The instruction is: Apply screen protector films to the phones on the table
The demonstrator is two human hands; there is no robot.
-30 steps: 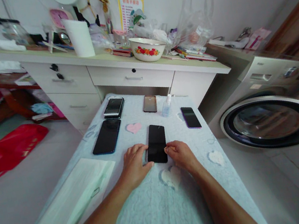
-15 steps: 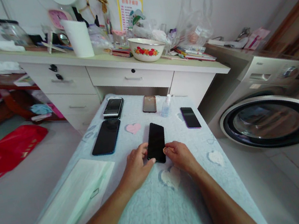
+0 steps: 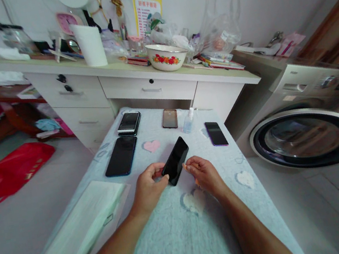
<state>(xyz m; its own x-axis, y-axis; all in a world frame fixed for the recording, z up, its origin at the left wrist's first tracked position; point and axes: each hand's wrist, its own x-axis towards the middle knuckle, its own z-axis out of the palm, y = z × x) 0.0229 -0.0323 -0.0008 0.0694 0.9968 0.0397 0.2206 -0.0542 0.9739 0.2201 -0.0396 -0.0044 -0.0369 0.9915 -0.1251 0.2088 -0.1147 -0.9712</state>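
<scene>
A black smartphone (image 3: 176, 161) is tilted up on its side above the cloth-covered table (image 3: 176, 239). My left hand (image 3: 150, 187) grips its lower left edge between thumb and fingers. Close by its right edge, my right hand (image 3: 204, 174) is closed in a pinch on something small and orange, mostly hidden by the fingers. To the left lies a larger dark phone (image 3: 121, 156), with a stack of phones (image 3: 129, 122) behind it. A brownish phone case or phone (image 3: 170, 118), a clear spray bottle (image 3: 188, 120) and a purple-edged phone (image 3: 215, 133) stand or lie farther back.
A pale green-white folded sheet or packet (image 3: 77, 235) lies along the table's left side. Behind the table is a white desk (image 3: 149, 87) bearing a flowered enamel bowl (image 3: 167, 57) and a paper roll (image 3: 89, 44). A washing machine (image 3: 309, 137) stands at the right.
The black smartphone has turned and tilted up, its top swinging right. My left hand has moved slightly left with it; more of the orange thing shows below my right fingers.
</scene>
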